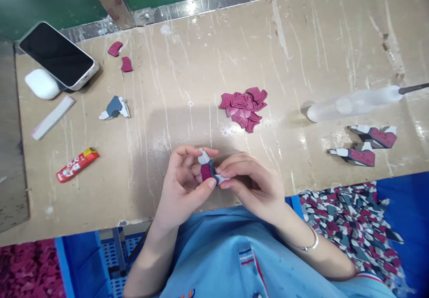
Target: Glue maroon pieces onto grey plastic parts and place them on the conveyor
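Between my two hands, just above the table's front edge, is a small plastic part point(207, 172) in maroon, dark grey and white. My left hand point(187, 182) grips its maroon side, with the thumb in front and the fingers behind. The fingertips of my right hand point(254, 184) pinch its white lower right end. A pile of maroon plastic pieces point(243, 106) lies beyond my hands. Over on the right, two similar maroon, grey and white parts point(363, 157) rest near the front edge.
A clear bottle point(351, 104) with a dark tip lies at the right. On the left are a phone point(60, 56), a white case point(42, 84), a red packet point(77, 165) and a grey-white part point(114, 107). Blue bins of maroon pieces point(30, 269) and mixed parts point(351, 231) stand below.
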A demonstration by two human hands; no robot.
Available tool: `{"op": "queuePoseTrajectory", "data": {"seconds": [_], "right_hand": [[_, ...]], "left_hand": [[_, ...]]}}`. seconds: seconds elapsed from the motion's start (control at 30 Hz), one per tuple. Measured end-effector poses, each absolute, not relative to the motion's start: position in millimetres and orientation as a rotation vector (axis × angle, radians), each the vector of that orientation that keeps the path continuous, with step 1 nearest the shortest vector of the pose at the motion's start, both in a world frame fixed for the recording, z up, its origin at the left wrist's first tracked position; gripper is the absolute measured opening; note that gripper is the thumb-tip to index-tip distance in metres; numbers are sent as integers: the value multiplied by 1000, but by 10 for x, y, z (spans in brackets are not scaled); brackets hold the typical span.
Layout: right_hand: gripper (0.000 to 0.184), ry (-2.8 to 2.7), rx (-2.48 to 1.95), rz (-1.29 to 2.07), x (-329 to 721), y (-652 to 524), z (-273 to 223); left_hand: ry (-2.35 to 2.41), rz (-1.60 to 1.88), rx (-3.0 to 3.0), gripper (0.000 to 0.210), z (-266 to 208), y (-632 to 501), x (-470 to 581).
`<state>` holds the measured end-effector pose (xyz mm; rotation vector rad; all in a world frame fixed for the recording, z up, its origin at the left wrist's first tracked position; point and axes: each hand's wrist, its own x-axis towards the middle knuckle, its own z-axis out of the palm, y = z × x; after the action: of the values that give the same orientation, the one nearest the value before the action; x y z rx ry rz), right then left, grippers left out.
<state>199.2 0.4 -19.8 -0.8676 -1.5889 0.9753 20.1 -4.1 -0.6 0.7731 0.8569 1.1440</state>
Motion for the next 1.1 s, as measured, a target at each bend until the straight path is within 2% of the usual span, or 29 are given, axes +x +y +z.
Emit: {"op": "queuePoseTrajectory", "data": {"seconds": [0.57, 0.9, 0.97, 1.1], "right_hand": [[9, -1564, -903, 962, 1982, -2, -205], [6, -1475, -992, 1039, 1971, -31, -206], [13, -1414, -1026, 1097, 1982, -26, -161], [45, -1316, -1030, 1418, 2000, -6, -63]], "left_hand": [[839, 1101, 718, 32, 1, -51, 183], [1041, 1116, 919, 37, -13, -91, 240], [1091, 1154, 1015, 43, 33, -134, 276], [1137, 1145, 1275, 61, 117, -208, 329]]}}
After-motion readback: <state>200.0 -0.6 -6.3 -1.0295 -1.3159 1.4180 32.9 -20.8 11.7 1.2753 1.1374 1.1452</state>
